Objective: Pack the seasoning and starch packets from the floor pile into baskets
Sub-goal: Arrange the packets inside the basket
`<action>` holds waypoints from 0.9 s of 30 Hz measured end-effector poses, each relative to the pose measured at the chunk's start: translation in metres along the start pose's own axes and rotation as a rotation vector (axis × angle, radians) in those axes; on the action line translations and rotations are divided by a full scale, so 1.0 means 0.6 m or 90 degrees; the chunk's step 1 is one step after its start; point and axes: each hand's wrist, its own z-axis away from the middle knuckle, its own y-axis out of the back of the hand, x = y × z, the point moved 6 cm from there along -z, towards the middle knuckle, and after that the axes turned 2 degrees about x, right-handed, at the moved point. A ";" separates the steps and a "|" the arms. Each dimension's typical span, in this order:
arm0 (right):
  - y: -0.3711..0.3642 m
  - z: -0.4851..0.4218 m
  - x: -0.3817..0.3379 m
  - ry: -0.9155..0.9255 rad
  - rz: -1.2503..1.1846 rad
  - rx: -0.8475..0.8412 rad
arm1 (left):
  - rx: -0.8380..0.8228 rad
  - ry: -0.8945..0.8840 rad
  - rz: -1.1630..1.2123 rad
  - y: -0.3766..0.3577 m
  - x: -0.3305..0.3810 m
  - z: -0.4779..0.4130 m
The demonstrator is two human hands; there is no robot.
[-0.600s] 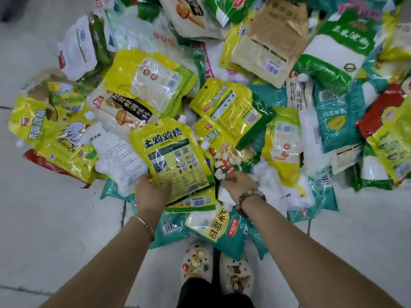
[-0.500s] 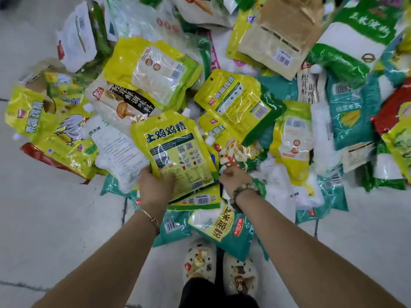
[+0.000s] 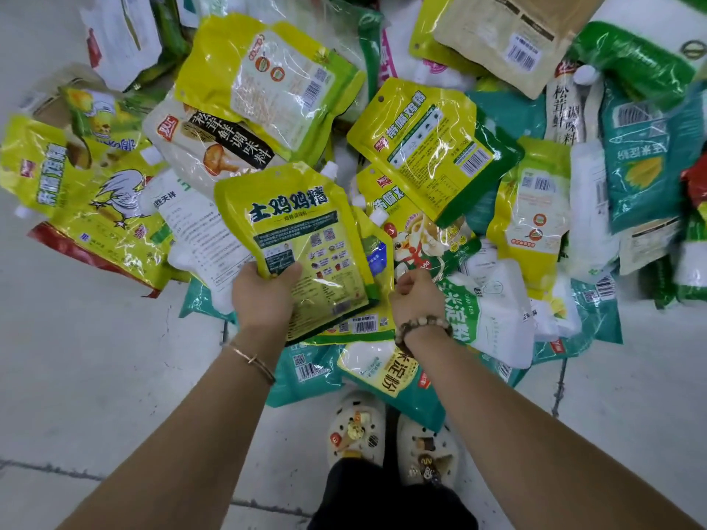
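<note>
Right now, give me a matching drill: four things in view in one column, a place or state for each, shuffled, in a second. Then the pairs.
1 left hand
2 right hand
3 brown paper packet
4 clogs

A top right of view
B grips yellow pouch
C bottom centre, on floor
D bead bracelet at its wrist

Pairs: 1-B, 2-D, 3-A, 4-C

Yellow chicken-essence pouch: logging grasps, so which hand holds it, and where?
The left hand grips the yellow chicken-essence pouch at its lower left corner.
</note>
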 end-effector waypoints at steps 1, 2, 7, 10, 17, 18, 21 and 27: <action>0.000 0.002 0.001 -0.010 -0.020 0.001 | 0.008 -0.004 -0.017 0.016 -0.009 0.000; -0.002 0.002 0.001 -0.017 -0.040 0.000 | 0.017 -0.004 -0.034 0.032 -0.019 0.002; -0.024 0.014 -0.018 -0.042 -0.094 -0.019 | 0.021 0.022 -0.086 0.090 -0.079 0.006; -0.054 0.009 -0.023 -0.063 -0.084 -0.070 | 0.021 0.039 -0.061 0.104 -0.100 0.009; -0.015 0.046 -0.021 -0.049 -0.249 -0.088 | 0.016 0.029 -0.052 0.121 -0.088 0.025; -0.001 0.056 -0.016 -0.029 -0.238 -0.075 | 0.013 0.031 -0.053 0.127 -0.082 0.033; 0.060 0.097 -0.010 0.001 -0.203 -0.003 | 0.003 0.038 -0.052 0.153 -0.056 0.071; 0.208 0.244 -0.023 0.006 -0.224 0.058 | -0.040 0.011 -0.085 0.231 0.033 0.198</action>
